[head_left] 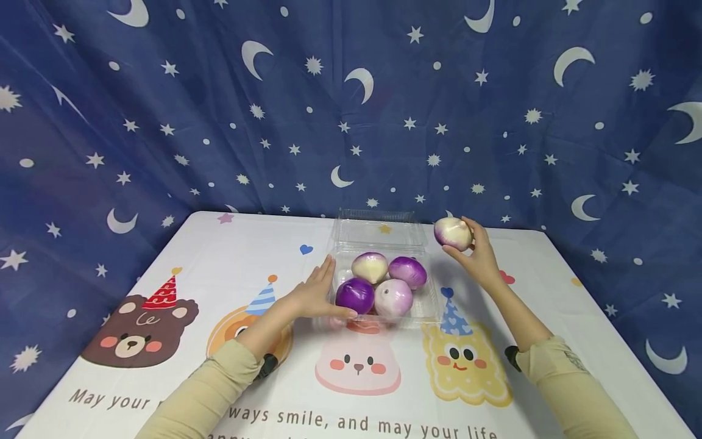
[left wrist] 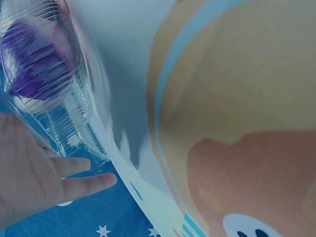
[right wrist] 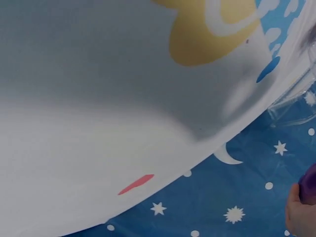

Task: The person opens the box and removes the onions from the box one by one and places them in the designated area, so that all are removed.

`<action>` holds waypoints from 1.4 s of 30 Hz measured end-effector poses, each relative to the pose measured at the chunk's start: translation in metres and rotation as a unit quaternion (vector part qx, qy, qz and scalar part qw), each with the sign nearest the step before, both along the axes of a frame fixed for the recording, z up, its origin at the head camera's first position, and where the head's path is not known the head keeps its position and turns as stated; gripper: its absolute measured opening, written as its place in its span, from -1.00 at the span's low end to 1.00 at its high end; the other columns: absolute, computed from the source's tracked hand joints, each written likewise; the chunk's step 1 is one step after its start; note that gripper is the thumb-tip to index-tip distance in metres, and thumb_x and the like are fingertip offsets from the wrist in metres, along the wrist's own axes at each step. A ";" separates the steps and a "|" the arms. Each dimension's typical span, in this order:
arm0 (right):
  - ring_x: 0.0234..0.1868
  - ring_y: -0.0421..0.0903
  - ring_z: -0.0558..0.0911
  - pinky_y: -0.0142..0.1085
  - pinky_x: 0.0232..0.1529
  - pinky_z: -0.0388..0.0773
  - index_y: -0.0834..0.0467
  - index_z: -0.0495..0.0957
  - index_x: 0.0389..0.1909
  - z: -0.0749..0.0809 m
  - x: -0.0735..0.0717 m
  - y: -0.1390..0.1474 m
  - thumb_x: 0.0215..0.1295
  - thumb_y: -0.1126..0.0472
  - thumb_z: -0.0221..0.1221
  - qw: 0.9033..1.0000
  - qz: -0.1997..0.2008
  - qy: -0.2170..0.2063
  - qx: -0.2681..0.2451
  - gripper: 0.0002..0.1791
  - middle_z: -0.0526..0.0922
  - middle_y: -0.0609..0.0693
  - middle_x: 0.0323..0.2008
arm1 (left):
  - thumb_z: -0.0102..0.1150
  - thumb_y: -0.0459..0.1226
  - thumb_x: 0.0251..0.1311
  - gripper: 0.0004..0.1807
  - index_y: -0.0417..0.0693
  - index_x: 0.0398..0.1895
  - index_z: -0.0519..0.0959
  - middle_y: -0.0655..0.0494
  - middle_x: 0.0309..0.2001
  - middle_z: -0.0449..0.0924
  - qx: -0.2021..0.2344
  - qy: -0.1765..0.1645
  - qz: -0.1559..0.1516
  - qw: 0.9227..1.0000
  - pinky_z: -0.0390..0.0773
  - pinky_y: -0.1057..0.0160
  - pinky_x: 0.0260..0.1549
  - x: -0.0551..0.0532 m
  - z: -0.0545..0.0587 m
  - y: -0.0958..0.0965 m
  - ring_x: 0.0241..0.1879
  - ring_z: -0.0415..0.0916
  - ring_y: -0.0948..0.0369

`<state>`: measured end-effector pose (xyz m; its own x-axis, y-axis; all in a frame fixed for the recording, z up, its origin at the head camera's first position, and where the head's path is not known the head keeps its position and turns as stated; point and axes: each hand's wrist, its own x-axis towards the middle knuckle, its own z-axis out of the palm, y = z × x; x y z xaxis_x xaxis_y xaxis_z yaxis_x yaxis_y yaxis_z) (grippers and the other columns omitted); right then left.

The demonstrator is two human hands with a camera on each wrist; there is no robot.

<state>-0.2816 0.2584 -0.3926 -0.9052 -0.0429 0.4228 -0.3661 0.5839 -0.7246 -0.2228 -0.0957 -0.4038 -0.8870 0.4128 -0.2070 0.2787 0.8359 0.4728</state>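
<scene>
My right hand [head_left: 484,259] grips a glossy purple-and-white onion [head_left: 453,234] between thumb and fingers, raised to the right of a clear plastic box [head_left: 430,303]. Spread along the box's left side is my left hand [head_left: 309,297], its fingers straight and its thumb at the front edge. Inside the box lie several similar onions: a dark purple one [head_left: 354,296], a pale one [head_left: 393,298] and others behind. The left wrist view shows the left hand [left wrist: 29,173] beside the ribbed box wall. Only part of the right hand [right wrist: 302,217] shows in the right wrist view.
The box's hinged clear lid [head_left: 378,233] stands folded back toward the far table edge. A white tablecloth [head_left: 263,244] printed with cartoon figures and lettering covers the table. A blue curtain [head_left: 307,122] with moons and stars hangs behind it.
</scene>
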 end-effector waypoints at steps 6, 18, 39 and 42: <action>0.26 0.28 0.27 0.16 0.14 0.37 0.42 0.10 0.32 -0.007 -0.008 0.004 0.14 0.31 0.28 0.999 -0.008 -0.029 0.011 -0.21 0.20 0.41 0.27 | 0.21 0.37 -0.15 0.39 -0.21 0.48 -0.37 -0.07 0.51 -0.53 -0.004 0.000 0.000 1.000 0.03 -0.43 0.22 0.000 0.001 0.000 0.47 -0.31 -0.18; 0.11 0.21 0.41 -0.18 0.02 0.39 0.38 0.14 0.29 -0.020 -0.017 0.009 0.11 0.23 0.32 0.995 -0.019 -0.097 0.020 -0.21 0.32 0.37 0.22 | 0.22 0.36 -0.16 0.39 -0.20 0.48 -0.36 -0.06 0.51 -0.53 -0.004 0.005 0.002 1.000 0.04 -0.41 0.23 -0.002 -0.001 -0.001 0.48 -0.31 -0.17; 0.21 0.39 0.33 0.17 0.26 0.24 0.49 0.13 0.23 -0.038 -0.026 0.006 0.04 0.24 0.35 0.982 -0.007 -0.155 0.110 -0.17 0.30 0.50 0.19 | 0.21 0.35 -0.14 0.39 -0.21 0.48 -0.38 -0.07 0.51 -0.55 -0.002 -0.002 -0.002 1.000 0.00 -0.43 0.22 -0.002 -0.001 0.001 0.47 -0.34 -0.19; 0.17 0.40 0.36 0.19 0.22 0.26 0.48 0.15 0.20 -0.035 -0.026 0.006 0.02 0.23 0.36 0.980 -0.005 -0.151 0.134 -0.18 0.33 0.51 0.15 | 0.21 0.36 -0.14 0.39 -0.20 0.48 -0.39 -0.06 0.50 -0.55 -0.003 -0.004 -0.001 1.000 0.00 -0.43 0.23 -0.001 0.000 0.001 0.47 -0.34 -0.19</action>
